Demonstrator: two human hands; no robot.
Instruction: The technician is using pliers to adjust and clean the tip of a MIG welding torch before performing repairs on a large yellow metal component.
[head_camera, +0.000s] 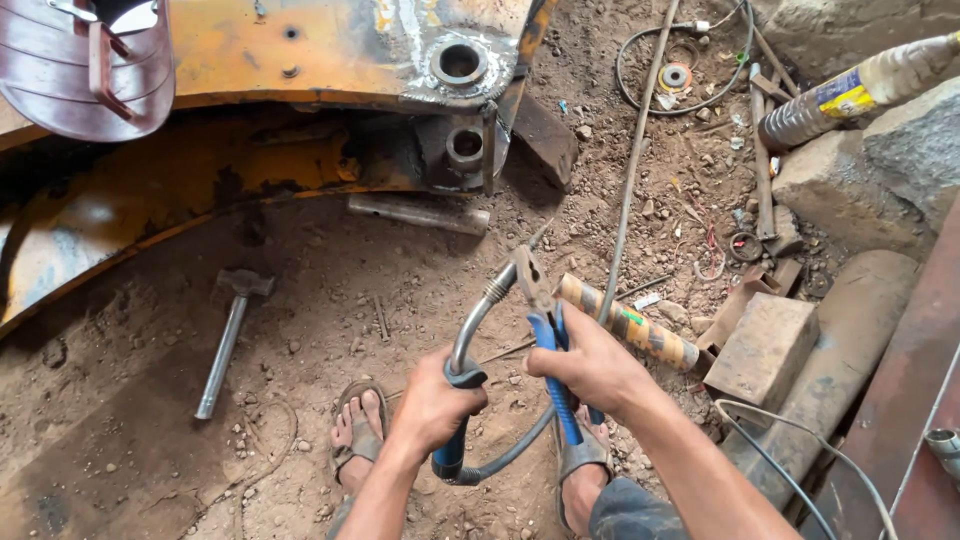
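Note:
My left hand (432, 405) grips the blue handle end of a curved grey metal tube (478, 315) that bends up toward the middle. My right hand (590, 365) holds blue-handled pliers (548, 340); their jaws (527, 272) close on the ribbed tip of the tube. Below my hands a grey hose (510, 455) loops near my sandalled feet (358, 430).
A large rusty yellow steel part (300, 60) with round bores fills the top left. On the dirt lie a hammer (225, 340), a steel pin (420, 212), a striped cylinder (630, 325), a metal block (765, 350), a plastic bottle (860, 90), cables and stones.

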